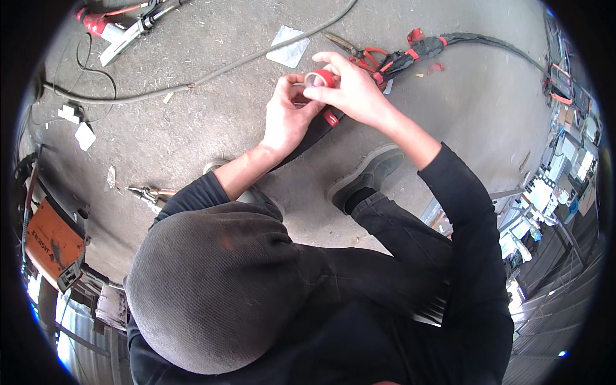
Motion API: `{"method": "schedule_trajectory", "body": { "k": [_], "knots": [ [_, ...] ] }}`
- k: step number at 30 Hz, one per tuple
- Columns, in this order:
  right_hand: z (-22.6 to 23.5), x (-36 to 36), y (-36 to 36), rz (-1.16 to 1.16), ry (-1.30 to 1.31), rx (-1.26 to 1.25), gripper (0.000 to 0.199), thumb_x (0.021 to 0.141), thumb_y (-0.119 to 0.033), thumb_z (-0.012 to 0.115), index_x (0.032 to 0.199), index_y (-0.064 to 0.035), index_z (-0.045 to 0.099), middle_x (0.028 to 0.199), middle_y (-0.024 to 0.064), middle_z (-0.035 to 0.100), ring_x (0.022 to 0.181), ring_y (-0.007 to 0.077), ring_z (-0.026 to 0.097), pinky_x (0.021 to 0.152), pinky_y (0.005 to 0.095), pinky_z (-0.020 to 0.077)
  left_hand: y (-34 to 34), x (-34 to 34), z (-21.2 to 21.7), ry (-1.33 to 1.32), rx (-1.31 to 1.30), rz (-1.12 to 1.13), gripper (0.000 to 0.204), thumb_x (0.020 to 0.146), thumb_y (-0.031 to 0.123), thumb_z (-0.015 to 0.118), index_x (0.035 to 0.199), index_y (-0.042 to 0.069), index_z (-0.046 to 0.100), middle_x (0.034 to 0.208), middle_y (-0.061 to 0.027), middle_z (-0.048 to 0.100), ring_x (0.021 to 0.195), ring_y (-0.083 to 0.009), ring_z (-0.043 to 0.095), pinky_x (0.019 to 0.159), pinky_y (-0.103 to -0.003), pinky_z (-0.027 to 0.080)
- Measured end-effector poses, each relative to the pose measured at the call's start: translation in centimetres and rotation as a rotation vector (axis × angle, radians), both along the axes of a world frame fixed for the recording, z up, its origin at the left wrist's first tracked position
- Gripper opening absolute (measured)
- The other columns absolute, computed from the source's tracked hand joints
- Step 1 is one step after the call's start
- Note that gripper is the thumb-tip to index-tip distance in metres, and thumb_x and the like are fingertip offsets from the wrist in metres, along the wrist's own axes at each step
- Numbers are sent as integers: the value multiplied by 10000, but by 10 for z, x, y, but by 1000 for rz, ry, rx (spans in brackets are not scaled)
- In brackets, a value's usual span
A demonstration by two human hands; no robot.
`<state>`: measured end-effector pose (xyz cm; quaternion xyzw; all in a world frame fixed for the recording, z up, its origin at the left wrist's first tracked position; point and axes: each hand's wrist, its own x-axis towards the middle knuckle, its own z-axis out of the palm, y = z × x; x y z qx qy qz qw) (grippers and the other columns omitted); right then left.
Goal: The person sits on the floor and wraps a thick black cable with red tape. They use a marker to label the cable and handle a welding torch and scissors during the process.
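Note:
A roll of red tape [326, 78] is pinched between the thumb and fingers of my right hand [351, 92], its pale core showing. Just to the left, my left hand [287, 120] is closed at the black cable [312, 135], its fingers curled close to the roll and partly hidden. The cable slants up from between my feet, passes behind my hands and goes on as a dark wrapped bundle [404, 62] to the far right. A red tape band [330, 117] circles it right below my hands. Red-handled pliers [372, 58] lie beside the bundle.
A long grey hose [237, 63] crosses the concrete floor beyond my hands, near a white sheet [288, 47]. A red-and-silver tool [115, 35] lies far left, an orange machine [54, 244] stands near left. Dark grey ribbed cloth [205, 282] bulges at lower left. Cluttered shelving [545, 192] lines the right.

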<state>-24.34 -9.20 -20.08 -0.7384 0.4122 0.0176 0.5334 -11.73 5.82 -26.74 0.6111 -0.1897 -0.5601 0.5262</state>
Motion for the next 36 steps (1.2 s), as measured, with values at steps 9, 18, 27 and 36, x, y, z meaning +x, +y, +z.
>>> {"method": "schedule_trajectory", "body": {
  "k": [9,18,27,36],
  "knots": [
    [34,-3,6,-304,-31,407,427,1067,-51,768,1473,-10,644,1038,68,803,950,96,722,873,288,585,13,22,8,459,278,-493,337,1199,284,656,1368,6,742,1043,-71,792,821,-136,754,731,-311,623],
    [71,-36,46,-313,45,292,416,1076,-111,801,1433,25,636,1008,70,816,890,95,751,828,282,599,10,27,2,670,293,-435,330,1154,260,672,1354,18,773,1155,-86,816,959,-149,771,885,-323,630],
    [100,-61,78,-291,144,374,450,1153,-90,712,1562,-13,542,1172,82,782,1148,147,767,976,321,608,-5,27,14,502,306,-645,448,1113,404,796,1259,-17,831,1090,-87,835,941,-136,754,838,-337,625],
    [90,-70,83,-338,55,256,317,1114,-124,756,1396,-55,629,979,52,806,810,90,705,733,318,580,-14,30,21,483,260,-603,384,1083,350,857,1181,-21,851,984,-63,827,835,-110,734,731,-313,613]
  ]
}}
